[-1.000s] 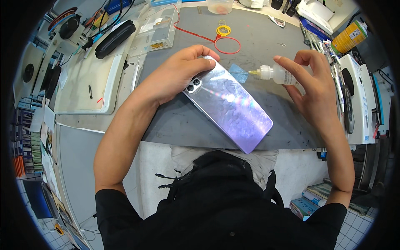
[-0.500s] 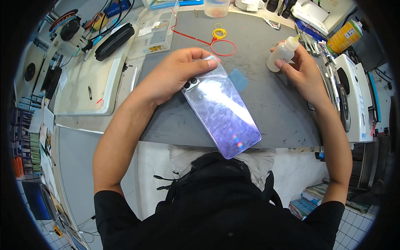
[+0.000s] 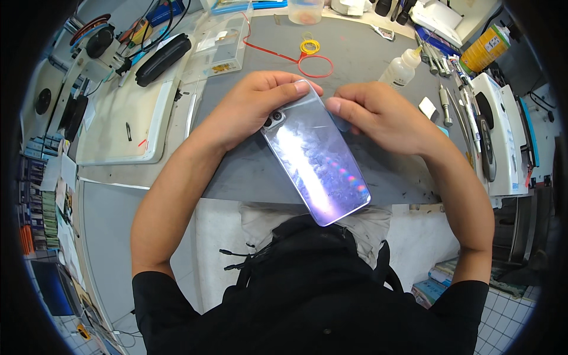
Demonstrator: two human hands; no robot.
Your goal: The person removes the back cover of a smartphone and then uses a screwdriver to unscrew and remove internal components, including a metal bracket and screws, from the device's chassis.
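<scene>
A shiny purple-silver smartphone lies slanted over the mat's front edge, its back and camera lenses facing up. My left hand grips its upper end, thumb on the back and fingers curled behind. Close by the phone's upper right edge is my right hand, thumb and fingers drawn together in a pinch. Part of a small blue sheet shows beneath those fingertips; whether they hold it is hidden. A squeeze bottle of clear liquid with a pointed tip stands on the mat beyond my right hand.
A red cord loop and a yellow coil lie farther back on the grey mat. Pens and slim tools line the right side, beside a yellow can. At left are a white tray and a black case.
My right hand has let go of the squeeze bottle, leaving it standing on the mat, and has come left to the phone's edge, over the blue sheet. My left hand stays on the phone.
</scene>
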